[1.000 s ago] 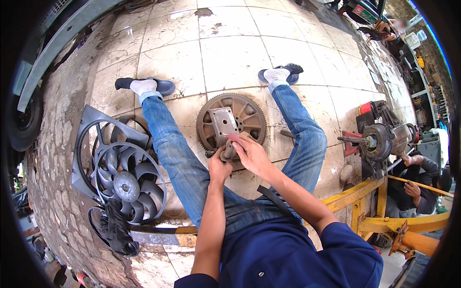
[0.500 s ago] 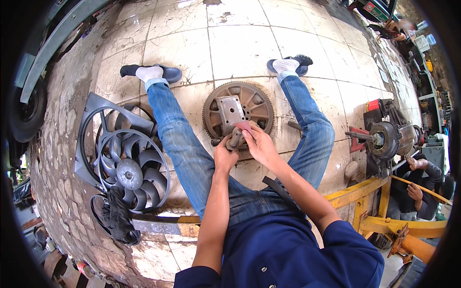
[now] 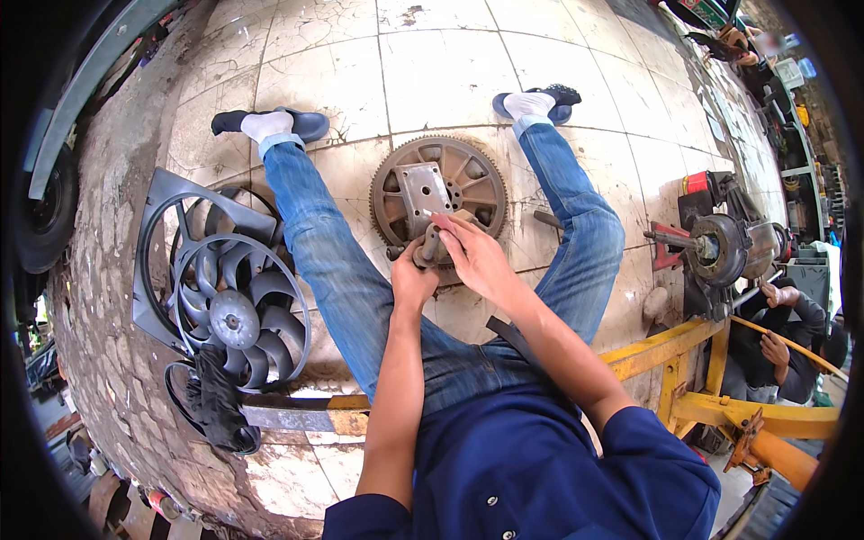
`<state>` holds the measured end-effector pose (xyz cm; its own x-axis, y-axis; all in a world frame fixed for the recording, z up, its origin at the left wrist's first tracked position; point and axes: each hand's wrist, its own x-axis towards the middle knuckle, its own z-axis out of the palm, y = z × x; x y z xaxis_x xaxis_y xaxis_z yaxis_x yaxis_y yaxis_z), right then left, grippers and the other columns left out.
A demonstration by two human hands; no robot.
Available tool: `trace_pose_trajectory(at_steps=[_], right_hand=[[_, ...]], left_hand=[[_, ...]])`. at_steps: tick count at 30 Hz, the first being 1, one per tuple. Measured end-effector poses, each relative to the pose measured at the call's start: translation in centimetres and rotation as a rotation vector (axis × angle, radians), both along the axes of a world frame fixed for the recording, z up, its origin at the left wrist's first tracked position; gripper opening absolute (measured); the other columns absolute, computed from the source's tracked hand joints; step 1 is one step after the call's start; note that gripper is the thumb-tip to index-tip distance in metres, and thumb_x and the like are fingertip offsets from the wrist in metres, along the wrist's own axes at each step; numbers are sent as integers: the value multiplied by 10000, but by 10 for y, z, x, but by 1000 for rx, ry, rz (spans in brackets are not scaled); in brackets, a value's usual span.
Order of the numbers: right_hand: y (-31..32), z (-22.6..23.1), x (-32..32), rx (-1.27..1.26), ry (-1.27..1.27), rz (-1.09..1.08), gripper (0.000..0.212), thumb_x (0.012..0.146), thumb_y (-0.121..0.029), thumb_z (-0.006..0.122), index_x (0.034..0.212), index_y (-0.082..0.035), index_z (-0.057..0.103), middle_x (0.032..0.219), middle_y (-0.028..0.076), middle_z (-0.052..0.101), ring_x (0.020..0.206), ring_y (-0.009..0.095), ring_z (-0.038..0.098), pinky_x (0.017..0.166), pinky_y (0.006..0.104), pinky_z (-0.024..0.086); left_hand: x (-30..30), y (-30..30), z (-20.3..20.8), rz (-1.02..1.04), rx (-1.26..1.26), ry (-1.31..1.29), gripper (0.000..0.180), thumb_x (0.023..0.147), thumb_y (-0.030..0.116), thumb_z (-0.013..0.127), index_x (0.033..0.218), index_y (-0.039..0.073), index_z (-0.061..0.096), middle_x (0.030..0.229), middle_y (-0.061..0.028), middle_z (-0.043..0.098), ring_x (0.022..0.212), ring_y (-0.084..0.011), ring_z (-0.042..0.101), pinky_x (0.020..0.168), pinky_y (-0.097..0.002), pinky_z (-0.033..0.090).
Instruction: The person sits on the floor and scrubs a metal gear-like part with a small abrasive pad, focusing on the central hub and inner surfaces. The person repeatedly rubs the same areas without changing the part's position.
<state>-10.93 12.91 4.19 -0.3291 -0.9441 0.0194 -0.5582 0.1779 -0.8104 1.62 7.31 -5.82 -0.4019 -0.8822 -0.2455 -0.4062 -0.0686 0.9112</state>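
Note:
My left hand (image 3: 415,277) is closed round the tubular end of a metal bracket (image 3: 425,191), whose flat rectangular plate with bolt holes points away from me. On the bracket's near end, my right hand (image 3: 475,256) presses with its fingers together, pinching a small reddish piece that looks like sandpaper and is now mostly hidden by the fingers. Beneath the bracket, a toothed flywheel (image 3: 482,185) with spokes lies flat on the floor between my legs. The bracket covers part of it.
A radiator fan (image 3: 236,318) in its shroud lies left of my leg, a black cloth (image 3: 219,405) beside it. On the right are an axle hub (image 3: 720,251) and a yellow steel frame (image 3: 670,364). Another person's hand (image 3: 776,349) is near a yellow pole at far right.
My right hand has turned and shifted over the bracket's near end, so the reddish piece barely shows. My left hand keeps its grip. The whole view has shifted slightly.

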Motion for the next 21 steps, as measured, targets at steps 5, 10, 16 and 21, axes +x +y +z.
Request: trace_pose_trajectory(at_steps=[5, 10, 16, 21], right_hand=[[-2, 8, 3, 8, 327, 106, 349, 1000, -216, 445, 1275, -51, 582, 1261, 159, 606, 1167, 329, 567, 956, 401, 478], [-14, 16, 5, 157, 249, 94, 355, 1005, -217, 435, 1306, -76, 558, 1281, 163, 588, 1154, 358, 564, 980, 418, 462], [-15, 21, 16, 177, 357, 132, 371, 1008, -245, 404, 1305, -85, 559, 1299, 164, 580, 1220, 317, 539, 968, 416, 476], [-13, 19, 12, 225, 314, 103, 379, 1014, -251, 396, 1313, -89, 562, 1323, 172, 563, 1195, 343, 549, 962, 424, 483]], left_hand=[[1, 2, -18, 43, 22, 78, 406, 747, 43, 632, 1152, 35, 661, 996, -204, 704, 977, -325, 684, 863, -360, 510], [-1, 3, -12, 60, 37, 84, 375, 762, 55, 640, 1135, 26, 665, 985, -202, 707, 963, -312, 691, 847, -356, 515], [-1, -1, 6, 52, 136, 51, 384, 799, 186, 716, 1147, 32, 664, 1012, -193, 709, 981, -297, 689, 845, -352, 514], [2, 3, -9, 51, 88, 48, 379, 807, 161, 699, 1164, 41, 660, 1028, -195, 705, 1000, -297, 682, 856, -358, 510]])
